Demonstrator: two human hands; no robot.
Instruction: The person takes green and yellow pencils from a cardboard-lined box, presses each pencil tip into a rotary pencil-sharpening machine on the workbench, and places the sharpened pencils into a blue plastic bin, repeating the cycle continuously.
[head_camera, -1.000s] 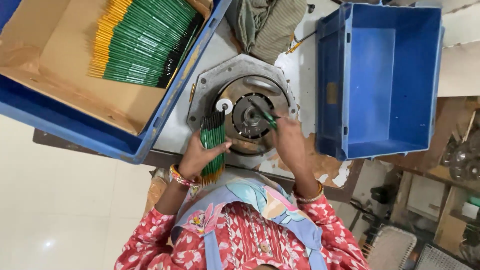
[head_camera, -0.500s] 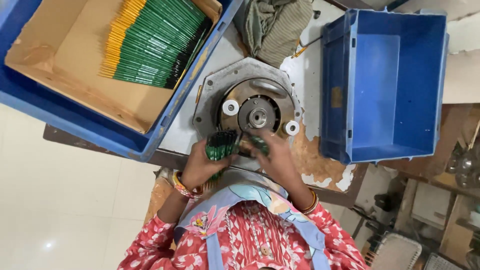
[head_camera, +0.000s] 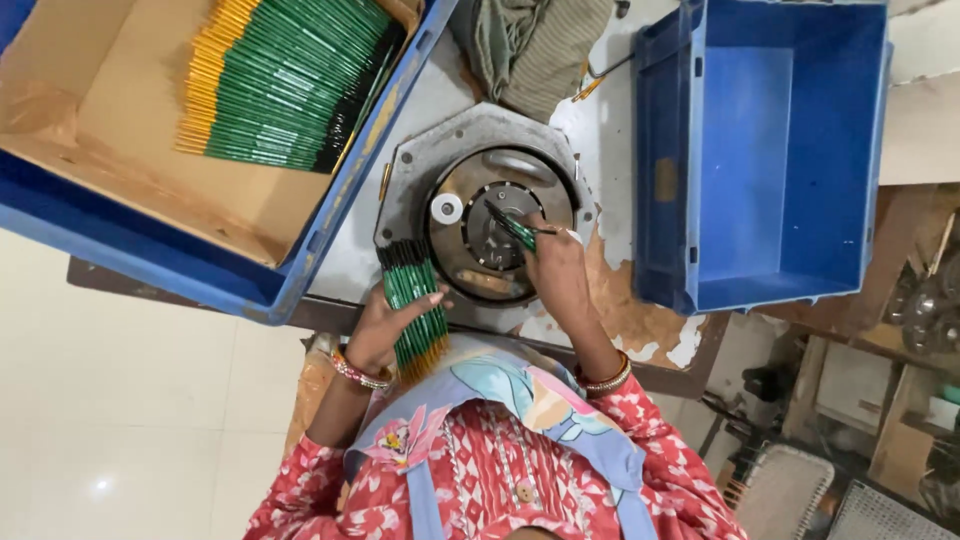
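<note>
Right hand (head_camera: 556, 268), half a second earlier beside the left, had reached out, pinching one green pencil (head_camera: 512, 226) onto the round machine (head_camera: 490, 225); left hand (head_camera: 385, 325) gripped the pencil bundle (head_camera: 412, 305); feeding had resumed.

One blue crate (head_camera: 300, 262) at upper left, lined with brown cardboard (head_camera: 110, 100) and holding a stack of green pencils with yellow ends (head_camera: 275, 85). One empty blue crate (head_camera: 770, 150) at right on the worn white counter (head_camera: 610, 140); one crumpled grey-green cloth (head_camera: 535, 45) at top centre. Pale tiled floor (head_camera: 110, 400) at lower left, wire baskets (head_camera: 880, 515) at lower right.
</note>
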